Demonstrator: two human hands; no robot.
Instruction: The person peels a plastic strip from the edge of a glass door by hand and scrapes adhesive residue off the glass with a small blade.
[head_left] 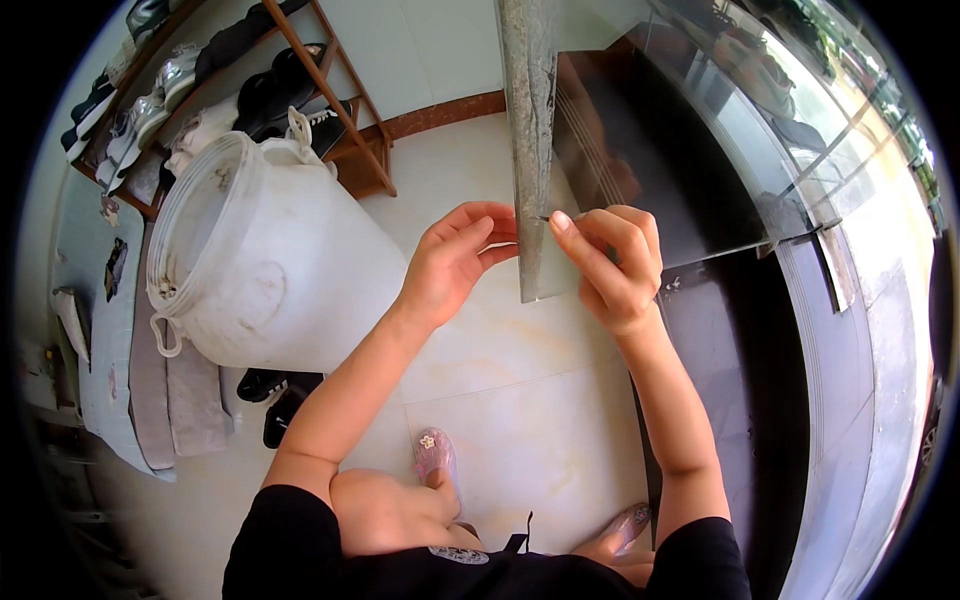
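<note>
A glass door panel with a worn grey edge strip stands upright in front of me. My left hand is at the strip's left side, fingers stretched out and fingertips against or just behind it; it grips nothing that I can see. On the other side, my right hand is closed in a pinch, thumb and forefinger close to the strip. A short, thin dark piece pokes out from the pinch towards the strip. It is too small to name.
At the left a large white plastic barrel stands by a wooden shoe rack full of shoes. Black shoes lie on the tiled floor near a cushioned seat. Dark stone steps run along the right.
</note>
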